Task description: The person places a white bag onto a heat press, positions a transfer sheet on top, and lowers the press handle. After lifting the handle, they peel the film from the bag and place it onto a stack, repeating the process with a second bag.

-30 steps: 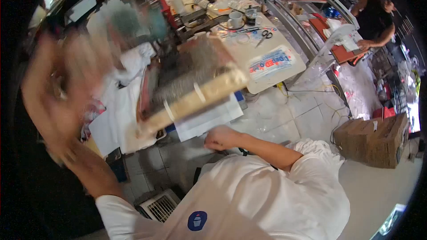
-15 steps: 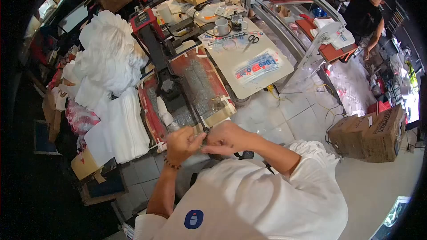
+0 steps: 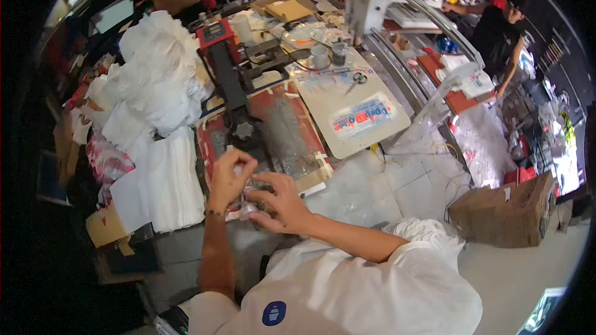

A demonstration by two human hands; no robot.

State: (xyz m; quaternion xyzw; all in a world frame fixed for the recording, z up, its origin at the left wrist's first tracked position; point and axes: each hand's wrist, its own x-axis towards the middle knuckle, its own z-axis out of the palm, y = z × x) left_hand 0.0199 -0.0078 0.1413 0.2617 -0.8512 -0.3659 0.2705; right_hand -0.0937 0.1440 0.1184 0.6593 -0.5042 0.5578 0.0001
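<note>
My left hand (image 3: 230, 177) is closed, thumb and fingers pinched together, just in front of the heat press (image 3: 239, 108). What it pinches is too small to make out. Beside it, my right hand (image 3: 284, 203) curls its fingers around a small, round, shiny clear thing (image 3: 249, 208), which looks like a roll of tape. Beneath and beyond both hands lies the red lower plate (image 3: 292, 124) of the press, covered with wrinkled film and taped at its edges. My left hand partly covers the near end of the press.
On the left are a heap of white cloth (image 3: 158, 80) and a folded white stack (image 3: 177, 180). A cream board (image 3: 341, 139) holds a printed transfer sheet (image 3: 364, 115), scissors (image 3: 357, 82) and mugs (image 3: 319, 57). Cardboard boxes (image 3: 503, 211) stand right; another person (image 3: 496, 43) is behind.
Both hands have moved left and come slightly apart. The right hand's fingers have spread around the shiny thing, now visible. The view has shifted a little.
</note>
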